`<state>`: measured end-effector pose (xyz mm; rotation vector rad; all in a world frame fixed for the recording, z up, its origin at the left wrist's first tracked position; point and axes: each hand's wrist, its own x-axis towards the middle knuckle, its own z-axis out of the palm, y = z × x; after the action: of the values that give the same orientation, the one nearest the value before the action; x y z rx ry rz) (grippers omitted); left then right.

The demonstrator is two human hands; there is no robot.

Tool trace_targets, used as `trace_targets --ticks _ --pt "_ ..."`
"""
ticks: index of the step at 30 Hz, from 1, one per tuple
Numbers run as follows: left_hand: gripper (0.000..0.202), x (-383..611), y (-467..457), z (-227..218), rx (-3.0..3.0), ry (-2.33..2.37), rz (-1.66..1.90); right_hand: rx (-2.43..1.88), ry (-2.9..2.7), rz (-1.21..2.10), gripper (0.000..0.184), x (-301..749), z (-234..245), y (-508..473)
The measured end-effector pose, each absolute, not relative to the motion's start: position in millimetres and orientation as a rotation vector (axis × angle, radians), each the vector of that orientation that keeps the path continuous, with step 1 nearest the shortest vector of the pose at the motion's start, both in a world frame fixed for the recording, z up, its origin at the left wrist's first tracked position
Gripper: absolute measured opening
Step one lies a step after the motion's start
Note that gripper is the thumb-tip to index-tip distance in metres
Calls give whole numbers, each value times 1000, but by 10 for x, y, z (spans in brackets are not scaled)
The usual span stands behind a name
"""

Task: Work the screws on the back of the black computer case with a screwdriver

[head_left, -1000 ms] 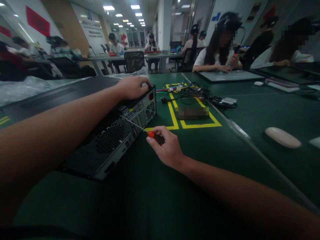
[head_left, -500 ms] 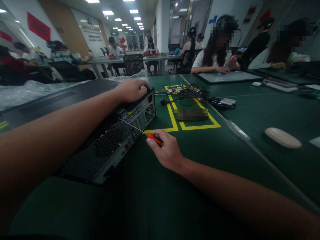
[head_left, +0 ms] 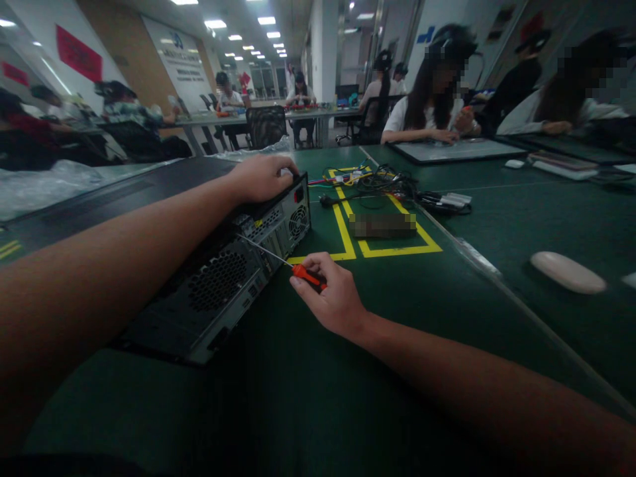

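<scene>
A black desktop computer case [head_left: 163, 341] lies on the green table [head_left: 318, 371], its rear panel with vent holes and a fan grille turned toward me. My left hand [head_left: 263, 177] bears on the upper edge near the far rear corner, fingers curled over it and partly hidden. In my right hand [head_left: 330, 291] is a screwdriver [head_left: 303, 271] with an orange and black handle, its fingers closed around it. The thin shaft slants up to the left, and its tip meets the rear panel near the expansion slots. Whatever the tip touches is too small to make out.
Beyond the case lie tangled cables [head_left: 387, 182] and a blurred dark block [head_left: 382, 226] within yellow tape markings. A pale oval object [head_left: 568, 272] sits at the right. Clear plastic wrap [head_left: 54, 185] is at the left. Co-workers sit across the table, one by a flat panel [head_left: 457, 151].
The camera view has shifted slightly. My right fingers have moved a little on the screwdriver handle; the tip stays at the same spot. My left hand keeps its place on the case.
</scene>
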<state>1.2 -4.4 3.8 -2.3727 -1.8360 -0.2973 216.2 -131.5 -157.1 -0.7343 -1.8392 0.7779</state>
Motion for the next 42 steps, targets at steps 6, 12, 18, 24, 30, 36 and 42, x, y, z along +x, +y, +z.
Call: trace_targets --ticks 6,12,18,24,30,36,42 --pt "58 5 -38 32 -2371 -1848 -277 -740 -1849 760 15 2161 -1579 -1301" --pt "60 10 -36 31 -2381 -1846 -313 -725 -1847 760 13 2167 -1573 -1304" --pt "59 8 -49 53 -2378 -1867 -258 -735 -1847 773 14 2165 -1573 -1302" --pt "58 -1 -37 46 -2384 -1861 -288 -729 -1856 748 13 2175 -1566 -1304" --pt "60 8 -41 57 -2388 -1886 -258 -760 -1855 736 13 2165 -1580 -1301" --pt "59 11 -49 61 -2399 -1869 -262 -763 -1865 733 16 2171 -1572 -1302" --pt "60 0 -31 52 -2398 -1866 -258 -736 -1866 730 21 2174 -1572 -1297"
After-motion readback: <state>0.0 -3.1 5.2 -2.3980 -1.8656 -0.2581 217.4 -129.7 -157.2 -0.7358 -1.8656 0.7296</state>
